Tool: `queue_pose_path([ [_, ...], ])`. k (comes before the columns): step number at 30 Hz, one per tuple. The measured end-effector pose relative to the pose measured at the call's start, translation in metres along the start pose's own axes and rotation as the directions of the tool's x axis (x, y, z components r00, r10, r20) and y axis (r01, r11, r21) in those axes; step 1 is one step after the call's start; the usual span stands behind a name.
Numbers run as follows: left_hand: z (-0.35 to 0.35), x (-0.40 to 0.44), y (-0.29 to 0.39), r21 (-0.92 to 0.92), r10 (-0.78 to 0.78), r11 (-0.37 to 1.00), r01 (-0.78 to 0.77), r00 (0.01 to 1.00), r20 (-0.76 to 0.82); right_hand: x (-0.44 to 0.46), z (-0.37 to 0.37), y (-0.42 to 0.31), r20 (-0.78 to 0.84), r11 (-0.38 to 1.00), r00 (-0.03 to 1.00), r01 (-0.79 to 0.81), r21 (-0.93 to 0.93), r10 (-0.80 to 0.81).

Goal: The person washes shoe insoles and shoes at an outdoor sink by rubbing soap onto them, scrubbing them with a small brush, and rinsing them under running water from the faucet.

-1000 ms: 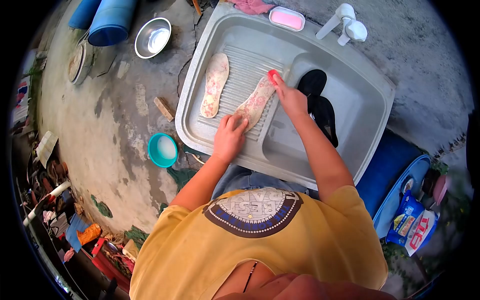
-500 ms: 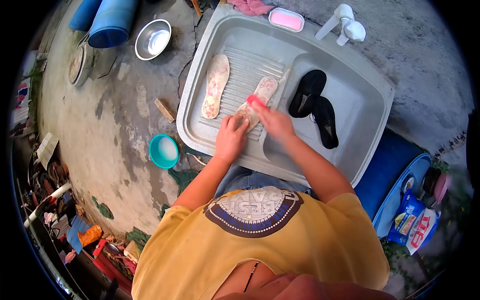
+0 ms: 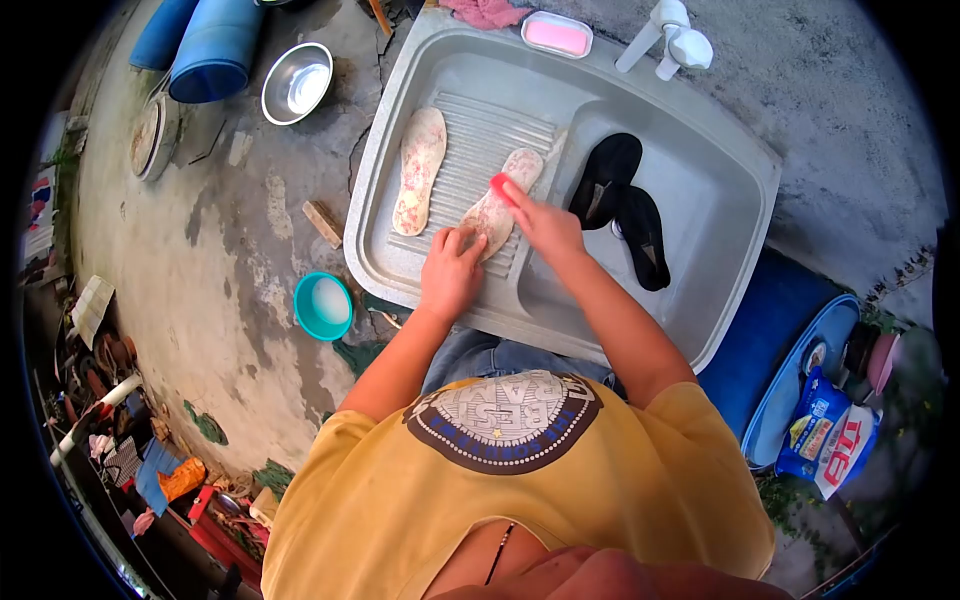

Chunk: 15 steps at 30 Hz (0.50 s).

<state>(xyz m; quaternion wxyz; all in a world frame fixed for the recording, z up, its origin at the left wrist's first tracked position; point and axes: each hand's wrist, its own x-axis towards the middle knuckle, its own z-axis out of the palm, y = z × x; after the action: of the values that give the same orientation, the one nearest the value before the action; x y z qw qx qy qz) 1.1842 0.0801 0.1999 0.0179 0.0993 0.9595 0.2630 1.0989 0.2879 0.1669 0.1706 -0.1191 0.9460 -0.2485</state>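
Observation:
My left hand (image 3: 452,270) presses its curled fingers on the near end of a pale, pink-patterned insole (image 3: 520,168), which lies slanted on the ribbed washboard (image 3: 500,130) of the sink. In my right hand (image 3: 548,228) is a small pinkish-red brush (image 3: 504,187), touching the middle of that insole; its bristles are hidden. A second insole (image 3: 420,170) of the same pattern lies flat to the left, apart from both hands. Two black shoes (image 3: 609,165) rest against each other in the right-hand basin.
The grey sink (image 3: 352,235) has a white tap (image 3: 640,45) and a pink soap bar (image 3: 557,38) in a dish at its back edge. On the floor are a teal tub (image 3: 300,315), a metal bowl (image 3: 272,90) and a wood block (image 3: 322,224). A blue barrel (image 3: 770,330) holds a detergent bag (image 3: 830,430).
The brush has shifted slightly along the insole toward its far end, and my right hand is less blurred. My left hand stays on the near end. The whole view has shifted a little.

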Motion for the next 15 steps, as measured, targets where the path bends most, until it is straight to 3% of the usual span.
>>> queue_pose_path([
  [3,-0.010,0.010,0.004,-0.064,-0.037,0.997,0.034,0.999,-0.038,0.016,-0.010,0.002,-0.114,0.913,0.947,-0.251,0.321,0.301],
  [4,-0.012,0.007,0.010,-0.098,-0.060,0.994,0.055,0.997,-0.053,0.010,-0.007,-0.002,-0.192,0.881,0.934,-0.197,0.430,0.303],
  [7,-0.013,0.004,0.034,-0.179,0.065,0.982,-0.069,0.997,-0.030,-0.007,0.019,0.002,-0.076,0.776,0.953,-0.192,0.601,0.295],
  [8,-0.016,0.002,0.042,-0.249,0.106,0.964,-0.087,0.992,0.064,-0.009,0.019,0.002,0.031,0.693,0.962,-0.217,0.688,0.271],
  [11,-0.024,0.006,0.047,-0.275,-0.016,0.961,0.012,1.000,-0.012,-0.011,-0.007,0.004,0.158,0.688,0.987,-0.134,0.713,0.029],
  [14,-0.053,0.042,0.031,0.118,0.092,0.991,-0.057,0.942,-0.323,-0.009,-0.075,-0.019,0.494,0.867,0.869,-0.264,0.422,0.024],
  [15,-0.056,0.050,0.020,0.127,0.096,0.990,-0.062,0.954,-0.282,-0.005,-0.073,-0.013,0.446,0.925,0.892,-0.102,0.367,-0.078],
])
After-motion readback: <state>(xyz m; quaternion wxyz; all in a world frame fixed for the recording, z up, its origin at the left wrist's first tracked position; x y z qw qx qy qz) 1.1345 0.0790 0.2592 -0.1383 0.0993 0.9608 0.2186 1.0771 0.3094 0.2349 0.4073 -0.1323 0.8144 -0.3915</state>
